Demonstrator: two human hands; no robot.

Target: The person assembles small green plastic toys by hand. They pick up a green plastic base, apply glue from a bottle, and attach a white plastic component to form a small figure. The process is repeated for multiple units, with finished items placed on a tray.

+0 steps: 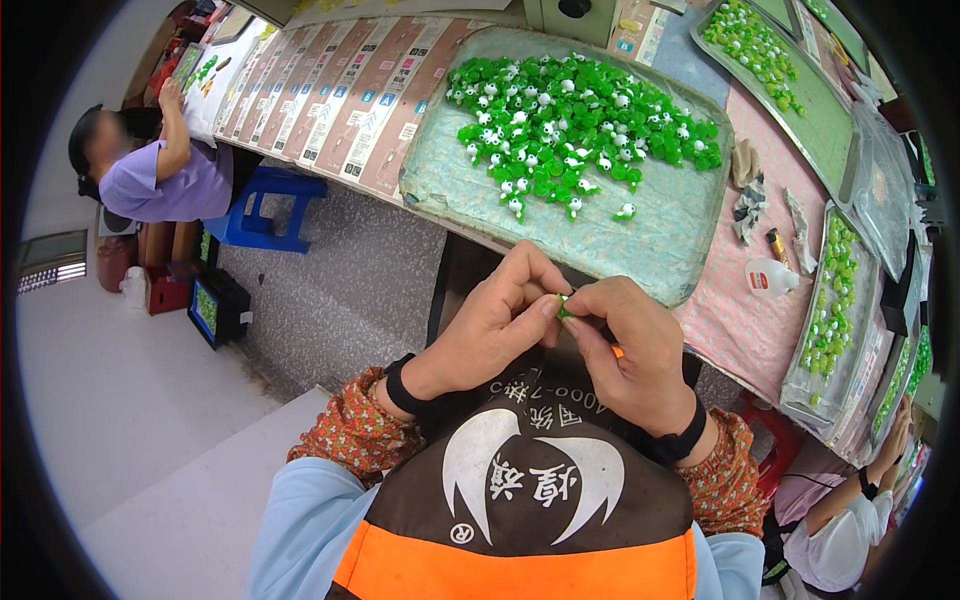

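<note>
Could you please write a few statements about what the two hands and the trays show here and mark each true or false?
1. Both hands pinch one small green piece between them. True.
2. The left hand rests flat on the big tray. False: it is raised, meeting the right hand in front of the tray.
3. The big tray holds a heap of green and white pieces. True.
4. The small white bottle stands inside that tray. False: it lies on the pink cloth beside it.
</note>
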